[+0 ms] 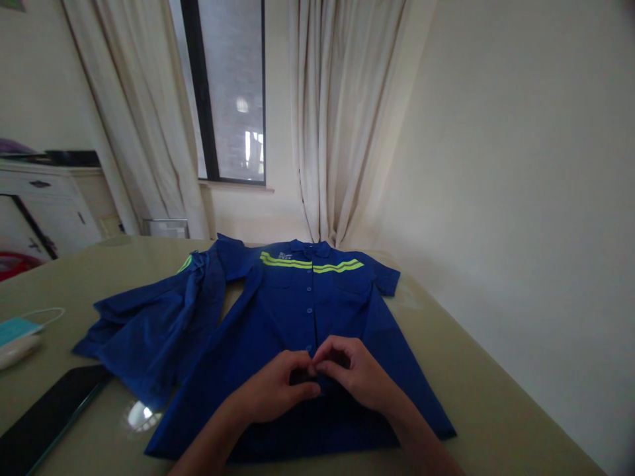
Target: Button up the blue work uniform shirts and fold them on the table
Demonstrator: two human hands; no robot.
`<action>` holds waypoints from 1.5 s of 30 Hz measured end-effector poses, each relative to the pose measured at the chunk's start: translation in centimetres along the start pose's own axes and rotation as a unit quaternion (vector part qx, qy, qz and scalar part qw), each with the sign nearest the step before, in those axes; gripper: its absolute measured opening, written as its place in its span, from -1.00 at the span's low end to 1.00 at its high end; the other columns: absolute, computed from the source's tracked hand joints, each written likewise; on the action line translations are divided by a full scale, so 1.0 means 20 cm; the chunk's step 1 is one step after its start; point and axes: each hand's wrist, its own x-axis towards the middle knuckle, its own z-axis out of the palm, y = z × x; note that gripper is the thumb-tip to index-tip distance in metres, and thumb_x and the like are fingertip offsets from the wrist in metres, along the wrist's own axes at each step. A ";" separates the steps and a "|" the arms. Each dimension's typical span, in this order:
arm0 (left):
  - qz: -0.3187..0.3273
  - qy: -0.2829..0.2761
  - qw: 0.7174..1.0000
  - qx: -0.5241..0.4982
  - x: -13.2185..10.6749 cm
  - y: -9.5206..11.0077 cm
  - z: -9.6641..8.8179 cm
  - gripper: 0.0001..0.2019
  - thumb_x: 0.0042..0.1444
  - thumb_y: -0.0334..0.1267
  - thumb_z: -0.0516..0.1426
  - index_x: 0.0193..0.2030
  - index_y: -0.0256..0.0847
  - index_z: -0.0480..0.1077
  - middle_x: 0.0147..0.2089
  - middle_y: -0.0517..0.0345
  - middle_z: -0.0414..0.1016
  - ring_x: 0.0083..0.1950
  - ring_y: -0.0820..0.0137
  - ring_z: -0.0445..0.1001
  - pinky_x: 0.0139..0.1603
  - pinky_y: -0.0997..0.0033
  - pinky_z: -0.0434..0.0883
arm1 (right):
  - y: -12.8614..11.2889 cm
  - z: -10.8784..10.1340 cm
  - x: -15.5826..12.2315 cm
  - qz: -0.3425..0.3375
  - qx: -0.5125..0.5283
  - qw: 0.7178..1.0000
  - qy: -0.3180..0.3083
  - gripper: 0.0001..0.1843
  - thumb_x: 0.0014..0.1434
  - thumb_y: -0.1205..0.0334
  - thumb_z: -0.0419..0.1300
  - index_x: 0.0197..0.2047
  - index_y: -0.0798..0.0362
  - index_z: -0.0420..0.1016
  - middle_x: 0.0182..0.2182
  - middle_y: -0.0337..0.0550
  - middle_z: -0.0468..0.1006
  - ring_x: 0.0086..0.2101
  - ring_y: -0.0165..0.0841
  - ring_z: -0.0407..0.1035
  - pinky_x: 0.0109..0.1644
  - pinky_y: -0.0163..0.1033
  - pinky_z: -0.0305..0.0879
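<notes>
A dark blue short-sleeved work shirt [278,317] lies spread on the table, front side up, its collar toward the window. Yellow-green reflective stripes cross its chest, and a row of buttons runs down the middle. Over the lower part of this button row, my left hand [280,387] and my right hand [352,373] meet at the fingertips. Both are pinched on the shirt's front edge, the right thumb and forefinger closed together. Whatever button lies between the fingers is hidden.
A second blue garment [159,317] lies crumpled left of the shirt. A black phone-like slab [54,413], a light blue face mask [20,329] and a pale rounded object [18,352] lie farther left. A wall [526,231] borders the table [506,403] on the right.
</notes>
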 end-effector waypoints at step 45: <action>0.017 0.205 0.978 -0.037 0.02 -0.04 -0.04 -0.83 0.19 -0.12 0.22 -0.25 -0.17 0.42 -0.40 0.27 0.43 -0.36 0.43 0.35 -0.34 0.47 0.24 | -0.01 -0.08 -0.03 0.025 -0.215 0.976 -0.014 -0.74 -0.02 0.34 0.38 -0.20 0.02 0.55 -0.30 -0.29 0.57 -0.28 -0.33 0.41 -0.21 -0.32 0.20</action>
